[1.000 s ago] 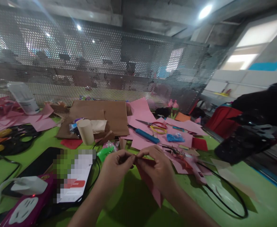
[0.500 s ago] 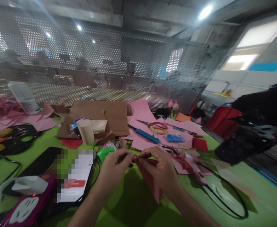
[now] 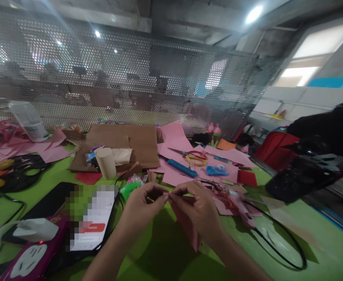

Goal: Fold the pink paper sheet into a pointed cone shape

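Note:
Both my hands meet over the green table (image 3: 165,253), low in the middle of the view. My left hand (image 3: 142,207) pinches the top edge of a folded pink paper piece (image 3: 189,228) with thumb and forefinger. My right hand (image 3: 199,208) grips the same piece from the right, fingers curled over its upper edge. The paper hangs down below my right hand in a pointed flap. Fingertips of the two hands almost touch at the fold.
A phone (image 3: 89,218) lies left of my hands, with a purple power strip (image 3: 31,259) and white plug beside it. Behind lie pink sheets (image 3: 206,164), scissors (image 3: 189,154), a blue tool (image 3: 180,168), a paper roll (image 3: 106,162), brown cardboard (image 3: 136,142). A black cable (image 3: 276,242) loops at right.
My left hand's fingers have shifted slightly along the paper's top edge, and the pinch has tightened at the fold. The rest of the table is unchanged.

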A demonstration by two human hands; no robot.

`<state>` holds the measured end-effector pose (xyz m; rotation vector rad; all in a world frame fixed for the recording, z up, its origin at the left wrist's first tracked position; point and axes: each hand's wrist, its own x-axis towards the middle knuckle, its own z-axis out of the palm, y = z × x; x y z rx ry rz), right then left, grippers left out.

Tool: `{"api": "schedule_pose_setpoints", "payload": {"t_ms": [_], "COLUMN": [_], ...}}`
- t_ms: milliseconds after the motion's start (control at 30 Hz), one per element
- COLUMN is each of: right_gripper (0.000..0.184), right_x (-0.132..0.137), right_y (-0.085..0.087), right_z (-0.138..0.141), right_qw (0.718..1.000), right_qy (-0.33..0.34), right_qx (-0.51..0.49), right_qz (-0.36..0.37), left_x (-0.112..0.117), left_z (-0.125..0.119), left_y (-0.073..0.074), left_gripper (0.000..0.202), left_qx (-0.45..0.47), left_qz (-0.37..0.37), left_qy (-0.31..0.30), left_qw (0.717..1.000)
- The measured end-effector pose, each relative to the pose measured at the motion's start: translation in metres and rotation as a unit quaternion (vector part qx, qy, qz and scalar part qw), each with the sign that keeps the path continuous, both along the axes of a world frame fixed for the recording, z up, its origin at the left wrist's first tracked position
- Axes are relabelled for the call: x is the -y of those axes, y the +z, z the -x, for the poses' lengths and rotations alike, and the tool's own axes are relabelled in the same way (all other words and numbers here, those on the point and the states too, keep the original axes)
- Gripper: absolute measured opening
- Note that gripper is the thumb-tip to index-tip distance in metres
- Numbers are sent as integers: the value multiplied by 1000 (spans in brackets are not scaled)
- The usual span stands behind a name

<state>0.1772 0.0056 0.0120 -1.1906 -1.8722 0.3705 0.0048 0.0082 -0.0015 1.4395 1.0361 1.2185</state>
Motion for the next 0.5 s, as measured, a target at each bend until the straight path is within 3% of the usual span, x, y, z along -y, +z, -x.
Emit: {"api": "schedule_pose_setpoints", "payload": {"t_ms": [367, 500], "right_gripper": [15, 9], "right_x": [0, 0], "right_y": [-1, -1], "right_z": [0, 0], "right_qw": [1000, 1000], "right_qy": [-1, -11], "right_qx": [-5, -8], "right_qz": [-5, 4], "left_x": [0, 2], "left_z": [-1, 0], "left_y": [-1, -1], "left_gripper": [10, 7], "left_qx": [4, -61], "left_qz": [-40, -96], "left_qy": [7, 23], "left_qw": [999, 993]}}
